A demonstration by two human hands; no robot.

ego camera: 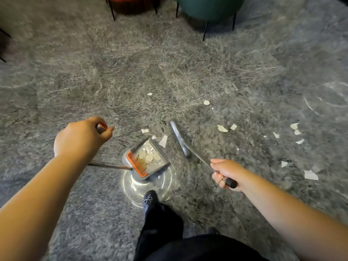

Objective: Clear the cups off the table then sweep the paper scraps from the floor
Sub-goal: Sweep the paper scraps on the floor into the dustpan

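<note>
Nearest me, at the bottom of the view, I see a black shoe [150, 199] planted on the grey marbled floor [94, 213], beside a bright round glare. Just beyond it my right hand [227, 173] is curled tight around the black grip of the broom handle [231, 182], fingers wrapped and pressed together; the thin shaft runs up-left to the grey broom head [179, 137], which rests on the floor. On the other side my left hand [81, 136] is fisted around the top of the dustpan handle [100, 127], fingers closed on it. The grey dustpan [146, 159] sits between the two hands, its orange comb [136, 163] along the near edge, with paper scraps inside. More paper scraps [310, 175] lie scattered to the right and ahead, one touching the pan's far lip. Farthest off stand a green chair [209, 8] and a red chair [131, 2].
</note>
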